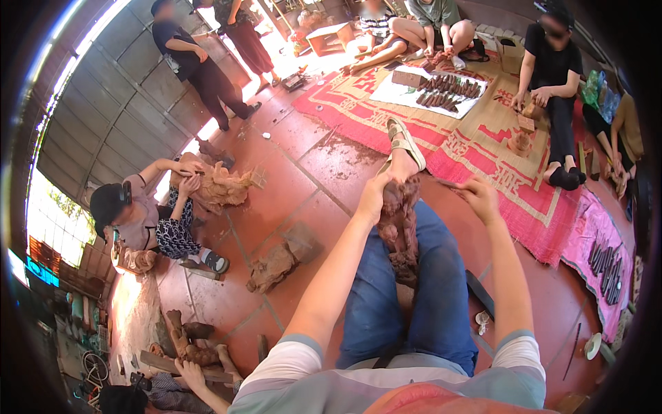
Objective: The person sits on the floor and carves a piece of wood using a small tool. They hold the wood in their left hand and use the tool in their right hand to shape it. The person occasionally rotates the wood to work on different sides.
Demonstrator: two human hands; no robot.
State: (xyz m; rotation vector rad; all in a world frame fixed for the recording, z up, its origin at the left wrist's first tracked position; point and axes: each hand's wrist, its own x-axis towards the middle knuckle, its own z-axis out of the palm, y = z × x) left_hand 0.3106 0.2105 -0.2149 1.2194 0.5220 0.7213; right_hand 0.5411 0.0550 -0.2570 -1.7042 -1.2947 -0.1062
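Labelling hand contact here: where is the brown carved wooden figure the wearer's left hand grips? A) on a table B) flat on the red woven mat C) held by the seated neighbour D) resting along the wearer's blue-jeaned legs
D: the left hand grips the top of the brown carved wooden figure, which lies along the blue-jeaned legs; the right hand hovers beside it.
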